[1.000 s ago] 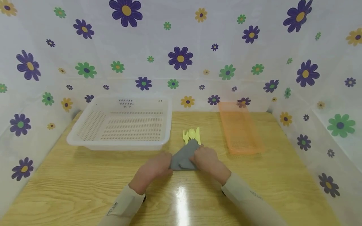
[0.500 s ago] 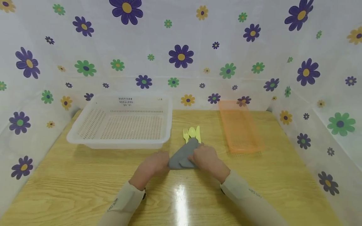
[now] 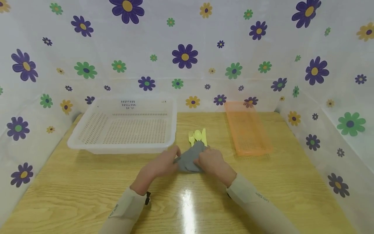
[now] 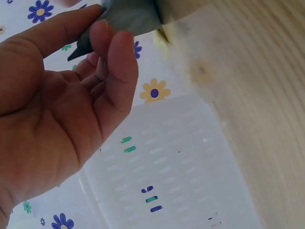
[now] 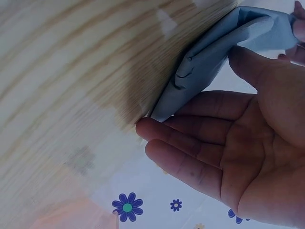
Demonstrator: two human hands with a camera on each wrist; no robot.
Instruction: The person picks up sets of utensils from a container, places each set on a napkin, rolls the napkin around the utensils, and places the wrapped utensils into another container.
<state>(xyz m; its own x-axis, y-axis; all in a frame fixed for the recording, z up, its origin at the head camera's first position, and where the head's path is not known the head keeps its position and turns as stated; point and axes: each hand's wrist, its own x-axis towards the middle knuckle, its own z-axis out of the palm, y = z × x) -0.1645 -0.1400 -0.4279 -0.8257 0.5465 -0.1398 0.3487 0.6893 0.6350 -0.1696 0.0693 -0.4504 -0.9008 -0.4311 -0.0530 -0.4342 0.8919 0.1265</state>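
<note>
A grey cloth napkin lies folded to a point around yellow cutlery in the middle of the table. Out of its top stick the tines of a fork, the bowl of a spoon and the blade of a knife; their handles are covered. My left hand pinches the napkin's left corner between thumb and fingers, and the left wrist view has this dark corner poking out past the fingertips. On the right side my right hand grips the folded edge, thumb on top and fingers behind the cloth.
A white perforated basket stands at the back left, close beyond my left hand. Back right is a shallow orange basket. A flowered curtain encloses the wooden table behind and at both sides.
My left hand has turned and risen a little, drawing the napkin's left corner up. The right hand keeps its grip nearly in place. The cutlery stays where it was.
</note>
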